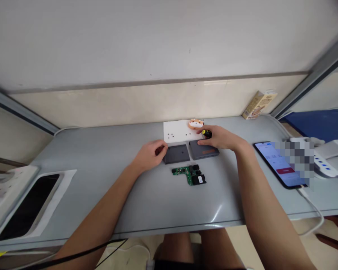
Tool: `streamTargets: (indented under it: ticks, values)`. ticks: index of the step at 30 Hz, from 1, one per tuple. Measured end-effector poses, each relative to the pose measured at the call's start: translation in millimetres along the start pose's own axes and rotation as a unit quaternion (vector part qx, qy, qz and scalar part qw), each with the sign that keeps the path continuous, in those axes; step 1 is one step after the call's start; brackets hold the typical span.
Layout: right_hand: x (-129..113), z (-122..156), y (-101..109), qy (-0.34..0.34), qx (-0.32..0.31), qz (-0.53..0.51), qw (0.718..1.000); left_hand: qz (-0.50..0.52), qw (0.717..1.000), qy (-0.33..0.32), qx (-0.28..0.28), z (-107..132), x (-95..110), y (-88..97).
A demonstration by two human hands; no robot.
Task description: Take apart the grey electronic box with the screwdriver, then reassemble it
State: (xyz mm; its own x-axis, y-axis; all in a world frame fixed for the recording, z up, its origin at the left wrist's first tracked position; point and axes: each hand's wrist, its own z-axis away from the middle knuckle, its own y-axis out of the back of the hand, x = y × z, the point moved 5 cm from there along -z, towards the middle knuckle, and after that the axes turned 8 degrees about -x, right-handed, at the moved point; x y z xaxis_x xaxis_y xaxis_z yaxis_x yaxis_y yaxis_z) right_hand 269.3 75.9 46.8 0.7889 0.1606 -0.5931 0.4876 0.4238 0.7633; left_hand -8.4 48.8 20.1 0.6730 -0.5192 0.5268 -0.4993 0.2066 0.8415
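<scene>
My left hand (149,155) rests at the left edge of a flat grey metal case half (176,154). Its fingers are curled, with a small dark spot between them that I cannot make out. My right hand (218,138) holds a small screwdriver with a yellow and black handle (206,133) above a second grey case half (204,150). Behind both lies a white sheet with several small dark screws (177,131), and an orange cat-faced dish (196,124) sits on it. A green circuit board (189,174) lies nearer me.
A grey desk (146,202) runs along a wall. A smartphone (278,165) with a white cable lies at right, beside a white device (332,157). At left are a white power strip (8,191) and a black slab on white paper (28,204). A cardboard box (258,105) leans on the wall.
</scene>
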Motion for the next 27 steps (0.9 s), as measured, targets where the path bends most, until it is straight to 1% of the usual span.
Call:
streamTargets:
  ticks: [5, 8, 11, 13, 16, 17, 18, 20, 22, 23, 25, 27]
  values:
    - [0.5, -3.7, -1.6, 0.012, 0.012, 0.004, 1.000, -0.003, 1.000, 0.006, 0.009, -1.1, -2.5, 1.5]
    - [0.4, -3.6, -2.4, 0.006, 0.011, -0.004, 1.000, -0.003, 1.000, -0.006, 0.013, -1.6, -2.2, 1.0]
    - [-2.3, -2.2, -1.0, 0.013, 0.024, 0.009, 1.000, -0.003, 1.000, -0.019, 0.020, -1.8, 0.3, 1.2]
    - [-3.0, -1.9, -0.7, 0.016, 0.027, 0.004, 0.999, -0.017, 0.998, -0.039, 0.054, -0.6, 5.4, 5.2]
    - [-2.2, -3.4, -1.8, 0.015, 0.024, -0.006, 1.000, -0.055, 0.985, -0.098, 0.130, 5.3, 21.3, 12.9]
    - [-2.2, -4.2, -1.9, 0.017, 0.026, -0.001, 1.000, -0.067, 0.980, -0.119, 0.145, 7.9, 28.2, 13.4]
    - [-2.6, -5.1, -2.0, 0.020, 0.028, 0.009, 0.999, -0.076, 0.976, -0.142, 0.146, 10.4, 35.5, 11.9]
    - [-4.0, -6.4, -2.2, 0.024, 0.030, 0.030, 0.999, -0.088, 0.971, -0.192, 0.115, 14.5, 50.9, 3.4]
    - [-6.1, -6.3, -2.9, 0.025, 0.025, 0.038, 0.999, -0.089, 0.965, -0.239, 0.059, 17.5, 64.0, -9.2]
    - [-7.4, -5.7, -3.2, 0.025, 0.022, 0.035, 0.999, -0.089, 0.963, -0.252, 0.037, 18.4, 68.4, -14.9]
    - [-9.5, -3.5, -3.1, 0.018, 0.022, 0.027, 0.999, -0.088, 0.962, -0.258, 0.008, 18.5, 72.1, -23.0]
    - [-10.5, -1.3, -2.9, 0.009, 0.025, 0.023, 0.999, -0.093, 0.965, -0.247, -0.012, 17.0, 70.8, -27.7]
